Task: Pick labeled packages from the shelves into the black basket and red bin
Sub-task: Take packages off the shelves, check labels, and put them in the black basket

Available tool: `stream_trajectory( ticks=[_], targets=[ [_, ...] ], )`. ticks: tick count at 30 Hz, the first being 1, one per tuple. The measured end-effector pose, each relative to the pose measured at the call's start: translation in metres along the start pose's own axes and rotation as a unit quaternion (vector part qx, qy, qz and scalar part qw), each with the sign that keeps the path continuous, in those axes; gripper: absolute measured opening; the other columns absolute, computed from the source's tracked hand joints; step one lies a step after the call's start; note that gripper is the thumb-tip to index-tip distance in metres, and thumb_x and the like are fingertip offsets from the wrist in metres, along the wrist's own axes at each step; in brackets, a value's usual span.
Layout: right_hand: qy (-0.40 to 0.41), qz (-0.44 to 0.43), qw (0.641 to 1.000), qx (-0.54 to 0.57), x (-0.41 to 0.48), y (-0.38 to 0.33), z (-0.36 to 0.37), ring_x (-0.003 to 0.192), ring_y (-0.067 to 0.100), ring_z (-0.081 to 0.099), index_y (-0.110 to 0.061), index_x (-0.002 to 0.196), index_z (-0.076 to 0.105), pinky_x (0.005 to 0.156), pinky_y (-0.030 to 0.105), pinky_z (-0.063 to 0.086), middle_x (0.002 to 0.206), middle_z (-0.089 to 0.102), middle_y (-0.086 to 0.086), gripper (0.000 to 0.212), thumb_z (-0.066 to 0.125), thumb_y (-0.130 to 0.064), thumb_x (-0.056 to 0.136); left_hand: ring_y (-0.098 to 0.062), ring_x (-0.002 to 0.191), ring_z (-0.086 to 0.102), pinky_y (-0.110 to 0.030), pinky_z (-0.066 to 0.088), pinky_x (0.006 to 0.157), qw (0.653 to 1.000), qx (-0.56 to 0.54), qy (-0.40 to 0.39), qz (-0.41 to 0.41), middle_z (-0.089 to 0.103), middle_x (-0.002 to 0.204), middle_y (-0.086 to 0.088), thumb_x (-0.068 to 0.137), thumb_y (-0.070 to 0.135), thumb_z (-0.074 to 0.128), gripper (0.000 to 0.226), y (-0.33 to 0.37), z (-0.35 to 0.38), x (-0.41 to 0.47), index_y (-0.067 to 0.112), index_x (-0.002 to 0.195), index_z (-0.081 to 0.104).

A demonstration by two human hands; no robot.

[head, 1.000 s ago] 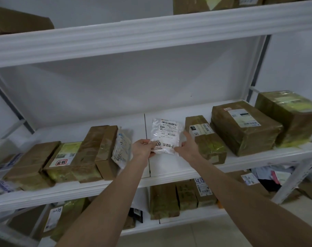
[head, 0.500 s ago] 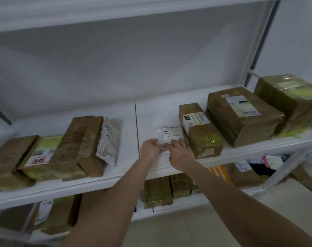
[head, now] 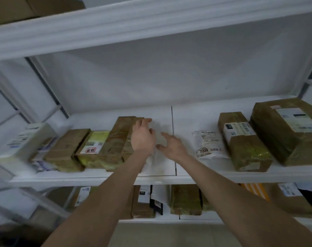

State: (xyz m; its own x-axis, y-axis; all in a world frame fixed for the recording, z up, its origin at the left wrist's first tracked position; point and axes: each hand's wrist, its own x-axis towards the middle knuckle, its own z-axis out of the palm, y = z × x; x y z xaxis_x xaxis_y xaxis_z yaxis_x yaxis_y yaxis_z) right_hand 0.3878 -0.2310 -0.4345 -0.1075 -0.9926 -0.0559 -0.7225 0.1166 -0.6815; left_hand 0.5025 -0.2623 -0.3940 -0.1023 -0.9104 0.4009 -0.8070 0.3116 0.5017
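Observation:
A white pouch marked 7009 (head: 207,145) lies flat on the middle shelf (head: 169,111), beside a tape-wrapped brown box (head: 244,141); neither hand touches it. Left of it, a second white pouch (head: 154,157), blurred, leans against two upright brown boxes (head: 119,141). My left hand (head: 142,138) is at that pouch's top edge with thumb and fingers apart. My right hand (head: 171,147) hovers just right of it with its fingers spread and nothing in them. The black basket and the red bin are out of view.
A large labeled brown box (head: 290,129) stands at the far right. On the left are a yellow-labeled box (head: 92,147), another brown box (head: 66,148) and a white box (head: 25,141). More packages (head: 185,198) fill the lower shelf. The upper shelf beam (head: 151,24) runs overhead.
Both hands laid the 7009 pouch flat on the shelf and let it go. They then moved left to the pouch leaning on the brown boxes. The view shifted left too.

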Motion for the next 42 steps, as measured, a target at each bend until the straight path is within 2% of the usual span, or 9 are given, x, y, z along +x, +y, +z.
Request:
stream_trajectory(
  ticks=[11,14,18,25,27,30,34,39,42],
  targets=[
    [-0.008,-0.009,0.977,-0.214,0.019,-0.040,0.039,0.110,0.031,0.051,-0.031,0.126,0.049,0.083,0.039,0.041,0.123,0.058,0.008,0.043,0.032,-0.051,0.093,-0.032,0.128,0.040,-0.042,0.040,0.099,0.985,0.066,-0.139,-0.076,0.040,0.140,-0.013,0.095,0.014,0.040,0.040,-0.050,-0.018,0.003,0.011,0.134,0.049],
    [0.041,0.079,0.989,-0.122,0.021,-0.036,0.032,0.091,0.024,0.061,-0.025,0.111,0.057,0.068,0.029,0.043,0.106,0.065,0.004,0.032,0.046,-0.047,0.092,-0.032,0.128,0.040,-0.043,0.040,0.100,0.984,0.064,-0.151,-0.068,0.039,0.141,-0.013,0.095,0.015,0.042,0.043,-0.055,-0.019,0.006,0.012,0.137,0.046],
    [0.049,0.185,0.980,0.061,0.013,-0.002,0.016,0.097,0.024,0.058,-0.016,0.121,0.049,0.080,0.030,0.046,0.108,0.058,0.006,0.037,0.062,-0.015,0.086,-0.033,0.122,0.047,-0.042,0.043,0.095,0.983,0.055,-0.162,-0.069,0.039,0.140,-0.013,0.094,0.016,0.043,0.043,-0.054,-0.018,0.009,0.014,0.137,0.046],
    [0.176,0.147,0.947,0.225,-0.004,0.020,-0.025,0.085,0.022,0.059,-0.009,0.123,0.056,0.073,0.031,0.051,0.096,0.060,0.004,0.044,0.066,-0.002,0.080,-0.028,0.111,0.057,-0.032,0.046,0.084,0.995,-0.060,-0.074,-0.016,0.053,0.132,-0.010,0.093,0.019,0.050,0.035,-0.019,-0.011,0.017,0.013,0.127,0.057],
    [0.209,0.124,0.949,0.203,-0.012,0.021,-0.037,0.069,0.016,0.057,-0.014,0.098,0.066,0.058,0.025,0.045,0.080,0.063,0.001,0.019,0.062,-0.005,0.081,-0.028,0.098,0.064,-0.032,0.050,0.080,0.967,-0.203,-0.106,-0.112,0.063,0.116,-0.010,0.097,0.032,0.047,0.035,-0.001,-0.008,0.017,0.011,0.121,0.061],
    [0.241,0.108,0.951,0.163,-0.025,0.031,-0.052,0.063,0.015,0.055,-0.023,0.075,0.059,0.057,0.027,0.043,0.071,0.061,0.000,0.016,0.062,-0.010,0.084,-0.026,0.069,0.068,-0.036,0.059,0.063,0.825,-0.452,-0.144,-0.308,0.066,0.098,-0.009,0.095,0.052,0.046,0.042,0.017,-0.006,0.015,0.012,0.100,0.060],
    [0.274,0.091,0.945,0.151,-0.037,0.048,-0.066,0.067,0.014,0.060,-0.023,0.064,0.057,0.057,0.026,0.044,0.078,0.068,0.002,0.027,0.068,-0.007,0.084,-0.026,0.060,0.066,-0.032,0.057,0.048,0.748,-0.520,-0.177,-0.371,0.066,0.085,-0.013,0.089,0.036,0.065,0.027,0.020,-0.002,0.013,0.012,0.082,0.055],
    [0.280,0.150,0.941,0.115,-0.040,0.063,-0.072,0.108,0.023,0.058,-0.024,0.122,0.057,0.086,0.038,0.055,0.128,0.053,0.003,0.032,0.061,-0.018,0.091,-0.026,0.074,0.062,-0.033,0.058,0.061,0.772,-0.515,-0.156,-0.339,0.060,0.101,-0.017,0.082,-0.010,0.060,0.024,0.024,0.012,0.004,0.011,0.094,0.058],
    [0.239,0.198,0.909,0.279,-0.045,0.059,-0.070,0.095,0.018,0.061,-0.017,0.140,0.040,0.073,0.034,0.055,0.111,0.058,0.000,0.053,0.059,-0.031,0.092,-0.028,0.084,0.062,-0.034,0.056,0.064,0.773,-0.530,-0.126,-0.323,0.059,0.108,-0.015,0.080,-0.016,0.057,0.038,0.027,0.018,0.000,0.010,0.107,0.056]
  ],
)
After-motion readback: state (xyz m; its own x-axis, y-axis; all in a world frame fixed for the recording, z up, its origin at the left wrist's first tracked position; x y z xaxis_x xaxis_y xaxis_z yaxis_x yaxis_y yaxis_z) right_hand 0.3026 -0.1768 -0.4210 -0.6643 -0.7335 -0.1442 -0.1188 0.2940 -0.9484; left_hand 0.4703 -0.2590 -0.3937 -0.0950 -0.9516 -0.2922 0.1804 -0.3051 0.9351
